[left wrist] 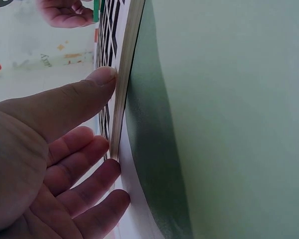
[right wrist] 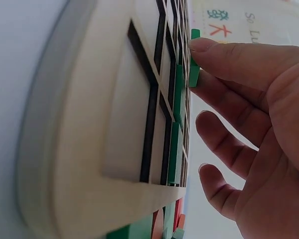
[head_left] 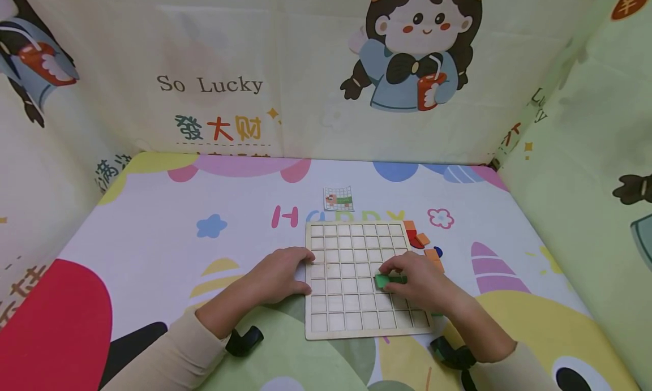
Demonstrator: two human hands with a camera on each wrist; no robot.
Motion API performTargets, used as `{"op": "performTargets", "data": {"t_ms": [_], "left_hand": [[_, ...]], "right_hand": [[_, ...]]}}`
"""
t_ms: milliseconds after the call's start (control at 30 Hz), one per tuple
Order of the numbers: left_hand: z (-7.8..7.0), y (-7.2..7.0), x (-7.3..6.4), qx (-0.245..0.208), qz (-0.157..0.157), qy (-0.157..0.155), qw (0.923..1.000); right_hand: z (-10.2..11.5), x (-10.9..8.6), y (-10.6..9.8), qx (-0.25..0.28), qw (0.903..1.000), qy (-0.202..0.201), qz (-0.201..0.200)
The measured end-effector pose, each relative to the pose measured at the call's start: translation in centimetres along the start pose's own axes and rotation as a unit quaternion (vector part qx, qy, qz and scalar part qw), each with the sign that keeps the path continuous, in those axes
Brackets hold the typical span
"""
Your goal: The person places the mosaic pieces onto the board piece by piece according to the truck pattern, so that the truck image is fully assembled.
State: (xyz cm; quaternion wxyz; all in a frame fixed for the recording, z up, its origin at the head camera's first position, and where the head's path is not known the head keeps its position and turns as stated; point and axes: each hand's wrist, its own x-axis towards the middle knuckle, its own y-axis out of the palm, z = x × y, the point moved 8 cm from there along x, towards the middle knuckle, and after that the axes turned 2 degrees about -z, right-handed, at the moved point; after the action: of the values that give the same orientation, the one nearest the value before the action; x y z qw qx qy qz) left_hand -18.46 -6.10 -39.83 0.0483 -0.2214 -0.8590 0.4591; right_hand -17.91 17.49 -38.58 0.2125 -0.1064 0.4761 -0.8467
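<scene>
A pale wooden board (head_left: pixel 356 335) with a square grid of raised lines lies on the patterned cloth. Over its right half, my right hand (head_left: pixel 420 279) pinches a small green tile (right wrist: pixel 195 72) between thumb and fingers, slightly above the grid. Two more green tiles, one nearer (right wrist: pixel 176 154) and one farther (right wrist: pixel 179 94), sit in grid cells in the right wrist view. My left hand (head_left: pixel 277 275) rests at the board's left edge. Its thumb (left wrist: pixel 92 94) touches that edge in the left wrist view, the other fingers loosely extended.
Orange tiles (head_left: pixel 423 239), a red piece (head_left: pixel 415 242) and a blue piece (head_left: pixel 438 252) lie along the board's right side. Beyond the far edge is a small picture card (head_left: pixel 338 199) with a gridded green and pink figure. Printed cloth walls (head_left: pixel 305 97) stand behind and beside.
</scene>
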Motion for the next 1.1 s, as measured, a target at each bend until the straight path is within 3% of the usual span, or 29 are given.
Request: {"op": "performTargets", "data": {"t_ms": [1100], "left_hand": [[-0.11,-0.14,-0.01,0.001,-0.007,0.006,1.0]], "right_hand": [[0.1,0.07,0.35,-0.028,0.9994,0.018,0.009]]}}
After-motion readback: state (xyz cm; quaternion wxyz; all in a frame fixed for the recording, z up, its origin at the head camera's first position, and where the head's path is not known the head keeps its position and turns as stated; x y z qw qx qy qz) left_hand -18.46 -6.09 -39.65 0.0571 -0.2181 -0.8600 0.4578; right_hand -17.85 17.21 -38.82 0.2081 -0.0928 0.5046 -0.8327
